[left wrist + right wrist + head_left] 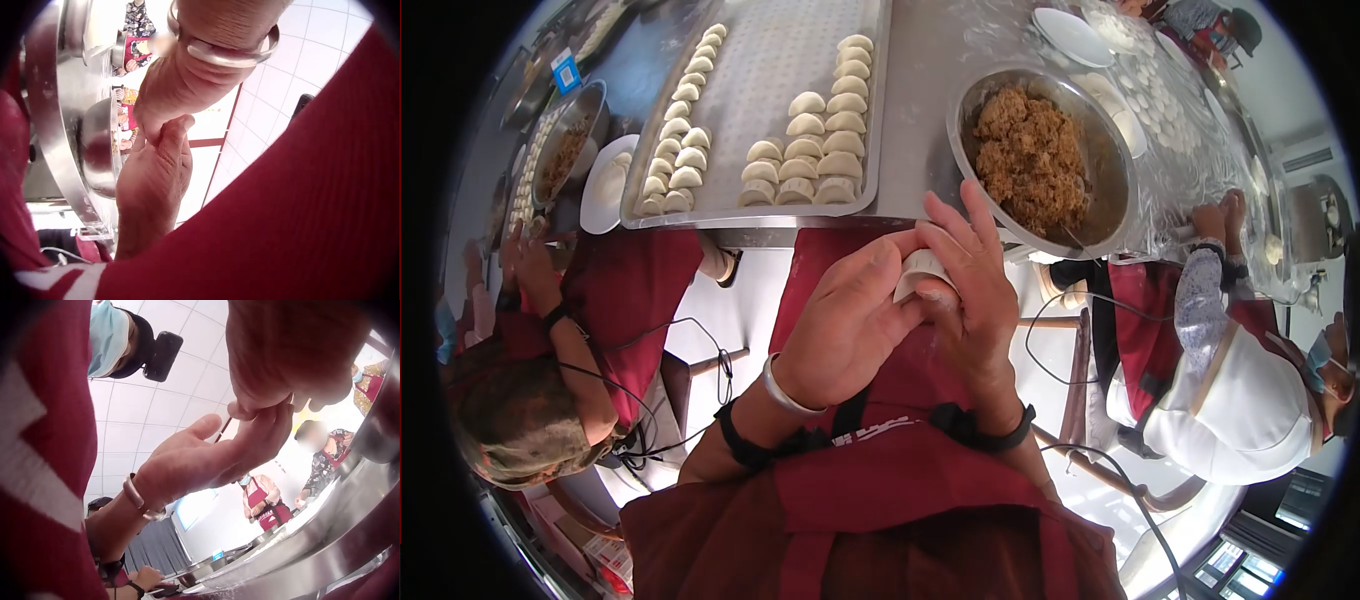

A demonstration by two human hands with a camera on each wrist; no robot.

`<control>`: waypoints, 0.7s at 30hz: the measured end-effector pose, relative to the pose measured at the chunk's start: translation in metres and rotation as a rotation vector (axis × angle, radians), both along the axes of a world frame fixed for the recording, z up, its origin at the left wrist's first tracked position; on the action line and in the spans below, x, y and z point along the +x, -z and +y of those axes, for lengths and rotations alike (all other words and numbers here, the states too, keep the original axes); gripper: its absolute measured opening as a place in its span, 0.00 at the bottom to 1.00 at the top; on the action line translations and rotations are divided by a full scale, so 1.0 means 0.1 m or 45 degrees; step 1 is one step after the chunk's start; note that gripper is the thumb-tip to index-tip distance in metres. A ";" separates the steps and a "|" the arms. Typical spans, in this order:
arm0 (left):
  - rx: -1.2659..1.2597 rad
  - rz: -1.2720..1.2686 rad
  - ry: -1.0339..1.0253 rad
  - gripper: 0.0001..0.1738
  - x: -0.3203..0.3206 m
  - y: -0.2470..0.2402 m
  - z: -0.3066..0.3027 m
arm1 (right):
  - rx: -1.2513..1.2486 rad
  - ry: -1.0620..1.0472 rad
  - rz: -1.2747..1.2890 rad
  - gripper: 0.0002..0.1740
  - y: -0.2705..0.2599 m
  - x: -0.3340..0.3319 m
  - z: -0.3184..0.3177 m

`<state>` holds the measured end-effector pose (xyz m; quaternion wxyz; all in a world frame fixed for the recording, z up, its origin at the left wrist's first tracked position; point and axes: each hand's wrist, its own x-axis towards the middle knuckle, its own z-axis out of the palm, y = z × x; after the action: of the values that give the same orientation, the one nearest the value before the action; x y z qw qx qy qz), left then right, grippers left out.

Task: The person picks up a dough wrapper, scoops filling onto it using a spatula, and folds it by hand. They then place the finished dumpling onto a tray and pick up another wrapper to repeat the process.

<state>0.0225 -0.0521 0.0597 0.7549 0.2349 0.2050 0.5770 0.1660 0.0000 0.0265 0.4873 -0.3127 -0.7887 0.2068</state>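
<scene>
A white dumpling (920, 272) is held between both hands in front of the body, over the table's near edge. My left hand (845, 315), with a silver bracelet, grips it from the left, fingers reaching across to the other hand. The right hand (978, 290) holds its other side, its floury thumb bent against the dough and some fingers raised. In the left wrist view the left hand (181, 94) meets the right hand (153, 181) and the dumpling is hidden. In the right wrist view the right hand (294, 356) also covers it.
A metal tray (740, 215) with rows of finished dumplings (840, 140) stands at the front left. To the right is a steel bowl (1120, 170) of brown filling (1030, 150). A white plate (605, 195) lies left of the tray. People in red aprons sit on both sides.
</scene>
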 end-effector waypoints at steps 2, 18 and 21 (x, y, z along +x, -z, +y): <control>-0.026 -0.050 0.000 0.29 0.01 0.02 0.03 | -0.009 0.033 -0.055 0.21 -0.03 -0.02 0.01; 0.020 0.866 -0.118 0.21 -1.14 0.05 0.64 | -0.318 0.011 0.054 0.20 -0.32 0.06 0.26; -0.105 1.264 -0.299 0.23 -1.53 0.00 0.94 | -0.387 0.013 0.122 0.17 -0.31 0.17 0.28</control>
<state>-0.1307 0.0422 0.0600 0.5052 0.4259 0.5866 0.4683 0.1825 0.0278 0.0577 0.4725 -0.3766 -0.7225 0.3359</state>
